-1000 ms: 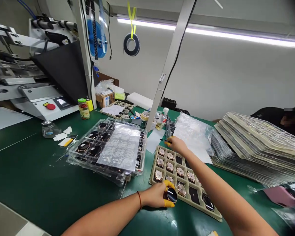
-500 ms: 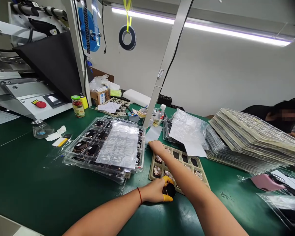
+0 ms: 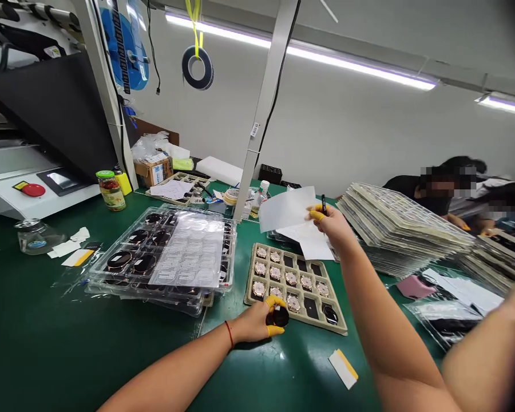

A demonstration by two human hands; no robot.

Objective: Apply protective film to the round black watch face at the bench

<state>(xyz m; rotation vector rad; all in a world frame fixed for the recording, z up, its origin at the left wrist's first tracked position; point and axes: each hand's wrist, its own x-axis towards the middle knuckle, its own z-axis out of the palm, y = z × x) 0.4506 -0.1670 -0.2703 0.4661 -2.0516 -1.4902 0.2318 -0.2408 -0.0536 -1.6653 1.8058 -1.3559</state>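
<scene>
The small round black glossy disc (image 3: 278,316) lies at the near edge of the beige moulded tray (image 3: 339,328) of rose-gold watch cases, at six o'clock on the green bench. It looks light, rigid, slick and easily marked, so best held by its rim. The left hand (image 3: 257,323), yellow cots on its fingertips, is closed around that rim. Farther off, at one o'clock, the right hand (image 3: 332,224) pinches a thin white limp paper sheet (image 3: 288,210) and a black pen (image 3: 323,204).

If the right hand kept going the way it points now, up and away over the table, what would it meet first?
Probably the slanted grey metal post: the right hand, lifting a white paper sheet and a black pen, aims up-left toward it. Depth is unclear; it may pass in front.
</scene>
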